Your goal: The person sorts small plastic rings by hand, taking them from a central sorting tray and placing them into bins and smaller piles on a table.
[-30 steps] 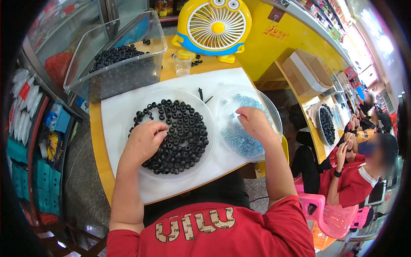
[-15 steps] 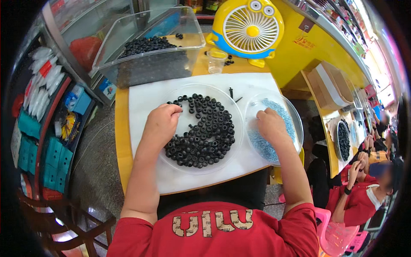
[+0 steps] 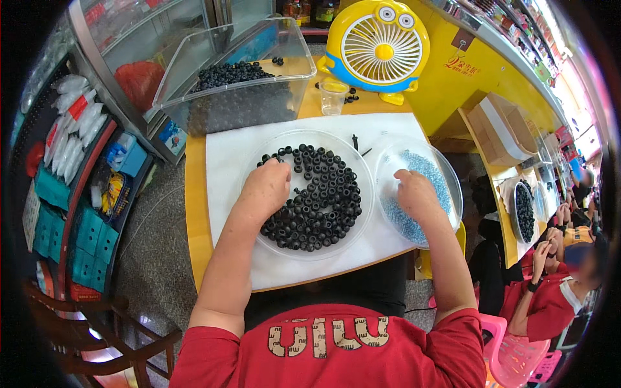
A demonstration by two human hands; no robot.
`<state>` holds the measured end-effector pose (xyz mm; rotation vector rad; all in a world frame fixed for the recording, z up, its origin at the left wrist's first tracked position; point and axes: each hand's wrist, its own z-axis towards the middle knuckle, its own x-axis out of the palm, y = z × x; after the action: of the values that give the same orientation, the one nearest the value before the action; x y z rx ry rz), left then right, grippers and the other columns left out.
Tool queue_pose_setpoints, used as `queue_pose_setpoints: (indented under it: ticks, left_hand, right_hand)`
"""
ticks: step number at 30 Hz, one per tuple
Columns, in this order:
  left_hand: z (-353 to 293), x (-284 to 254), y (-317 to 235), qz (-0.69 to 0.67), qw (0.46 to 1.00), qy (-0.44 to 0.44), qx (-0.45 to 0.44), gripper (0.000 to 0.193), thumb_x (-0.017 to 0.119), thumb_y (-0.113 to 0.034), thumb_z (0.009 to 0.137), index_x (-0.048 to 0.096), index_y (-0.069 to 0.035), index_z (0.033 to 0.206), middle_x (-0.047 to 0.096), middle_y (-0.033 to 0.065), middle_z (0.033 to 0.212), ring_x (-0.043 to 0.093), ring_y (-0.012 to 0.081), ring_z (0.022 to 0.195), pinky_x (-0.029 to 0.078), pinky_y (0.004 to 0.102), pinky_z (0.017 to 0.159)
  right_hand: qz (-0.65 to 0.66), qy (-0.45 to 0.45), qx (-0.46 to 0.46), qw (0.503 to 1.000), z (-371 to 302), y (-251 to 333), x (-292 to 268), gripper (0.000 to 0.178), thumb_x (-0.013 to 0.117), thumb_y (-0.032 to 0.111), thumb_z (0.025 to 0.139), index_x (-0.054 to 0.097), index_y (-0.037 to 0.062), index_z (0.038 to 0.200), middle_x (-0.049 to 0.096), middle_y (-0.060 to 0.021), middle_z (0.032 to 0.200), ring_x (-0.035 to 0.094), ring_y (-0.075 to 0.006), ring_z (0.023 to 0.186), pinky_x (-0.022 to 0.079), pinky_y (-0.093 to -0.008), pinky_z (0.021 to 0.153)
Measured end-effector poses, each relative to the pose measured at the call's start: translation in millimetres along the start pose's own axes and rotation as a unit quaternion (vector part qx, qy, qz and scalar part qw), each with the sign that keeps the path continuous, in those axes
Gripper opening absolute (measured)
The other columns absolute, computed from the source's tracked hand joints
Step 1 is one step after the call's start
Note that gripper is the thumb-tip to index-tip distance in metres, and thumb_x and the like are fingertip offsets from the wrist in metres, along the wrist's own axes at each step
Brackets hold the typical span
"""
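A round clear tray (image 3: 370, 208) holds many small black ring-like parts (image 3: 323, 213), each with a hole. Over its left side is my left hand (image 3: 266, 187), fingers bent together among the rings at the far left; what they pinch is hidden. A second clear round dish (image 3: 460, 205) stands to the right, scattered with tiny pale-blue pieces (image 3: 427, 169). My right hand (image 3: 417, 193) is over that dish, thumb and fingers drawn together low above its pale left part. Anything between those fingertips is too small to make out.
A white sheet (image 3: 226, 155) covers the wooden table. At the back stand a large clear bin (image 3: 169, 97) of black parts, a small plastic cup (image 3: 332, 102) and a yellow fan (image 3: 383, 52). Two small black pieces (image 3: 355, 141) lie between the dishes. A person in red (image 3: 546, 304) sits at right.
The whole view has shifted slightly. My left hand has moved a little to the right over the black rings. My right hand stays over the blue pieces, with little change.
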<state>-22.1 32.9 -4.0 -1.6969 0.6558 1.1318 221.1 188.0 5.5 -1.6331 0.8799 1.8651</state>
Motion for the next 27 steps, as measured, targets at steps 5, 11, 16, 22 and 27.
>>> queue_pose_setpoints:
  ticks: [5, 11, 16, 22, 27]
  left_hand:
    - [-5.9, 10.3, 3.2, -0.088, 0.979, -0.138, 0.122, 0.022, 0.052, -0.002, 0.071, 0.055, -0.003, 0.093, 0.054, 0.0143, 0.096, 0.052, 0.0311, 0.091, 0.043, 0.0377, 0.078]
    - [-3.0, 13.9, 0.1, -0.07, 0.97, -0.142, 0.186, 0.023, 0.051, 0.0, 0.07, 0.054, -0.005, 0.093, 0.054, 0.0136, 0.093, 0.051, 0.0314, 0.091, 0.042, 0.0377, 0.079]
    - [-1.3, 8.8, 0.1, -0.043, 0.99, -0.065, 0.119, 0.02, 0.051, 0.0, 0.069, 0.054, -0.004, 0.089, 0.053, 0.0153, 0.087, 0.052, 0.0324, 0.087, 0.043, 0.0401, 0.076]
    - [-7.6, 2.3, 0.8, -0.201, 0.966, -0.139, 0.08, 0.023, 0.051, -0.002, 0.075, 0.058, -0.004, 0.096, 0.058, 0.0119, 0.088, 0.057, 0.0252, 0.082, 0.046, 0.034, 0.073]
    - [-23.1, -7.0, -22.3, -0.751, 0.656, 0.065, 0.03, 0.016, 0.052, 0.002, 0.079, 0.057, 0.001, 0.094, 0.059, 0.0088, 0.092, 0.059, 0.0158, 0.079, 0.051, 0.0266, 0.071]
  right_hand:
    - [0.162, -0.046, 0.053, 0.984, -15.1, -8.5, -11.5, 0.011, 0.052, 0.006, 0.075, 0.057, 0.0039, 0.085, 0.059, -0.015, 0.077, 0.058, -0.0288, 0.074, 0.047, -0.0353, 0.066]
    - [0.588, 0.027, 0.125, 0.799, -30.9, -9.8, -5.8, 0.006, 0.057, 0.005, 0.076, 0.056, 0.0029, 0.081, 0.06, -0.0077, 0.074, 0.057, -0.0154, 0.063, 0.046, -0.0262, 0.059]
    - [0.754, 0.059, 0.129, 0.641, -28.6, 5.7, -2.1, 0.009, 0.055, 0.003, 0.077, 0.057, 0.0025, 0.085, 0.06, -0.0083, 0.075, 0.058, -0.0157, 0.064, 0.049, -0.0276, 0.06]
    - [0.776, 0.066, 0.103, 0.619, -27.4, 1.2, 6.0, 0.011, 0.053, 0.003, 0.079, 0.057, 0.0012, 0.088, 0.06, -0.0085, 0.076, 0.057, -0.0161, 0.063, 0.048, -0.0279, 0.061]
    - [0.753, 0.04, 0.082, 0.652, -31.6, 23.8, -5.6, 0.012, 0.051, 0.0, 0.079, 0.057, -0.0006, 0.09, 0.06, -0.0087, 0.077, 0.058, -0.0159, 0.064, 0.049, -0.0274, 0.061]
